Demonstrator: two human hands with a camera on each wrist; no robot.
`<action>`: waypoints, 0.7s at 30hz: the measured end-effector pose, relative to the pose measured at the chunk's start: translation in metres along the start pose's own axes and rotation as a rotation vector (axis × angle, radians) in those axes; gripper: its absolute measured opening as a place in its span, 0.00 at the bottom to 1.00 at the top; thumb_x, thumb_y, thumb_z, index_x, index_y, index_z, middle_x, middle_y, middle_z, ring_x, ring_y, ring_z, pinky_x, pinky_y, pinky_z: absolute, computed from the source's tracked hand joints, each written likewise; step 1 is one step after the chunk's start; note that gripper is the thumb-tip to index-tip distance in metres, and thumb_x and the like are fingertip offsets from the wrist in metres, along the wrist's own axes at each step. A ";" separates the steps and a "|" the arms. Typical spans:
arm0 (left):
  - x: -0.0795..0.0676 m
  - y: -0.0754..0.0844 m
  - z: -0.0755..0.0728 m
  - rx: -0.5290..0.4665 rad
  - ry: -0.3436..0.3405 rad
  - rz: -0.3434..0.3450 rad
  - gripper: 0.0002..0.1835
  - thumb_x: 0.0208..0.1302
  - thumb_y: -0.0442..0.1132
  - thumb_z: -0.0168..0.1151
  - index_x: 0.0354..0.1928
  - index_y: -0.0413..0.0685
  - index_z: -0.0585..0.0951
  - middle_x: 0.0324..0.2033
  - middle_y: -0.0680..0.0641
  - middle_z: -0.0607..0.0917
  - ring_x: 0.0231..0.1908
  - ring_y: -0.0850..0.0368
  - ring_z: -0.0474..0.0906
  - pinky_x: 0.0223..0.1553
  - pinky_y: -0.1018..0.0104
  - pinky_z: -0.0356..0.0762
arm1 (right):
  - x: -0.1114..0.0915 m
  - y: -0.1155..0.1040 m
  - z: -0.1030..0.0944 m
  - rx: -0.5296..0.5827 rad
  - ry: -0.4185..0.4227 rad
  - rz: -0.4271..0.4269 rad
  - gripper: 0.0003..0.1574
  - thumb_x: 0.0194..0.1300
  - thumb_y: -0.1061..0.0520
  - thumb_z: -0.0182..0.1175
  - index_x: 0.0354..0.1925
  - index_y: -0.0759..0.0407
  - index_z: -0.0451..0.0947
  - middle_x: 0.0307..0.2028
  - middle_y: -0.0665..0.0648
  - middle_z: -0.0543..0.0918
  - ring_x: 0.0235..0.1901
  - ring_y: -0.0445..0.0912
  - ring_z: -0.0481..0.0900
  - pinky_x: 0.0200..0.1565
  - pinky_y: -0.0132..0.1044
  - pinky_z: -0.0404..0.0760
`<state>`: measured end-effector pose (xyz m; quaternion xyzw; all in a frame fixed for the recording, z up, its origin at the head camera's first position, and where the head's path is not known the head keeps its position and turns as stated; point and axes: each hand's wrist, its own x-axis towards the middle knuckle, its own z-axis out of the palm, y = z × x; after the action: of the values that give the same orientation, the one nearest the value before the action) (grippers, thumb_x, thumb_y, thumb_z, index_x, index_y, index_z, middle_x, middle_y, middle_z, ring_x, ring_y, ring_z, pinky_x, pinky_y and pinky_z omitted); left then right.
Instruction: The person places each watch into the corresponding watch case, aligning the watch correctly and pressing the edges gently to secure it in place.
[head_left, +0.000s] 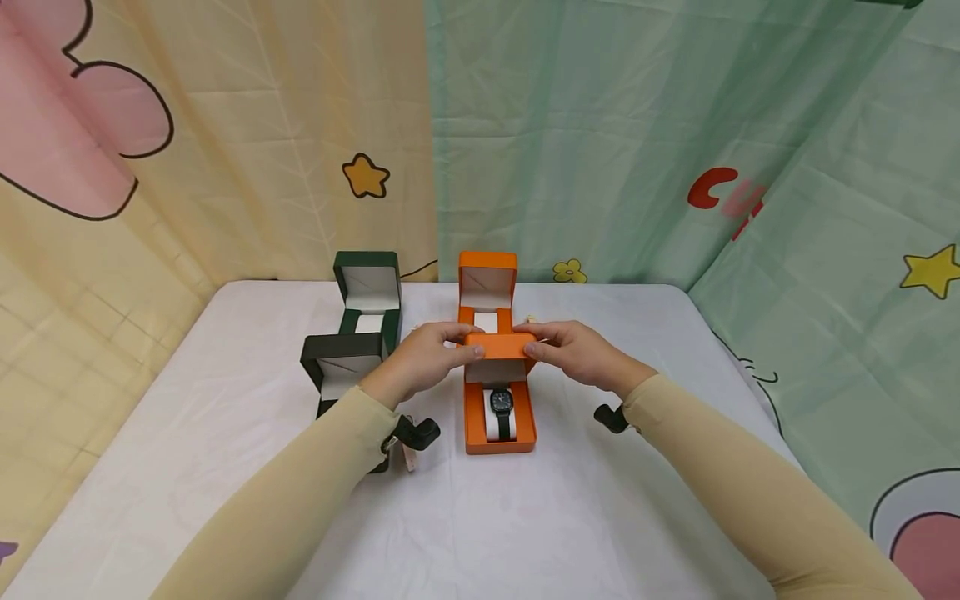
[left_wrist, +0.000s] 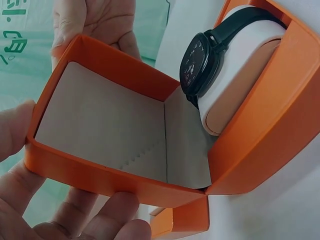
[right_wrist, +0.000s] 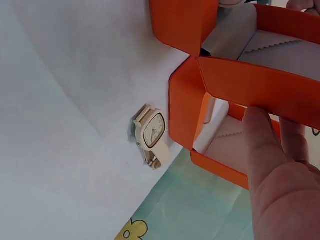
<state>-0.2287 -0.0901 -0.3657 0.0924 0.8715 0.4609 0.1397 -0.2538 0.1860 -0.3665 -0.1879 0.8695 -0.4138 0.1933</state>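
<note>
Both hands hold the raised lid [head_left: 497, 346] of the front orange watch box [head_left: 501, 447], one at each side. My left hand [head_left: 431, 357] pinches the lid's left corner, thumb on the near side and fingers behind. At the opposite corner my right hand [head_left: 573, 354] has the same pinch. Inside the box base, a black watch [left_wrist: 201, 62] is wrapped round a white cushion [left_wrist: 240, 82]. The lid's pale lining [left_wrist: 100, 115] shows in the left wrist view. A second orange watch box [head_left: 487, 265] stands open right behind, its lower part partly hidden by the front lid.
A cream watch [right_wrist: 153, 131] lies on the white tabletop [head_left: 562, 517] beside the rear orange box. Left of the hands stand an open green box [head_left: 366, 260] and an open black box [head_left: 341, 343], the latter partly covered by the left forearm. Curtains [head_left: 585, 125] hang behind the table.
</note>
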 end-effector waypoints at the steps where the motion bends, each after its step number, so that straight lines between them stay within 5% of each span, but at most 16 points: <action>1: -0.001 0.000 0.000 0.002 -0.002 0.000 0.26 0.72 0.55 0.67 0.68 0.59 0.81 0.64 0.48 0.82 0.68 0.43 0.71 0.70 0.39 0.70 | 0.000 0.000 0.000 0.001 -0.001 -0.001 0.33 0.80 0.45 0.58 0.77 0.48 0.70 0.78 0.59 0.68 0.82 0.59 0.56 0.77 0.64 0.62; 7: -0.003 -0.001 0.001 -0.003 -0.004 0.004 0.25 0.72 0.55 0.68 0.67 0.59 0.82 0.64 0.48 0.82 0.68 0.43 0.71 0.71 0.39 0.70 | -0.004 -0.001 0.001 0.016 -0.007 -0.008 0.33 0.80 0.46 0.59 0.77 0.49 0.70 0.78 0.59 0.68 0.83 0.59 0.54 0.77 0.64 0.62; 14: -0.003 -0.003 0.003 -0.008 -0.008 0.007 0.24 0.71 0.54 0.69 0.66 0.60 0.83 0.65 0.48 0.81 0.68 0.42 0.71 0.70 0.40 0.71 | -0.007 0.000 0.004 0.082 -0.032 0.004 0.33 0.80 0.47 0.59 0.77 0.52 0.70 0.69 0.60 0.80 0.69 0.58 0.76 0.74 0.61 0.69; 21: -0.008 0.000 0.003 -0.001 -0.009 0.014 0.22 0.70 0.52 0.70 0.64 0.62 0.85 0.63 0.47 0.82 0.60 0.46 0.76 0.61 0.48 0.77 | -0.010 0.000 0.007 0.122 -0.043 0.028 0.32 0.80 0.48 0.59 0.76 0.52 0.71 0.67 0.60 0.82 0.66 0.55 0.79 0.73 0.59 0.72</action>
<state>-0.2205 -0.0906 -0.3663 0.1004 0.8699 0.4619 0.1407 -0.2418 0.1870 -0.3688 -0.1725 0.8409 -0.4590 0.2290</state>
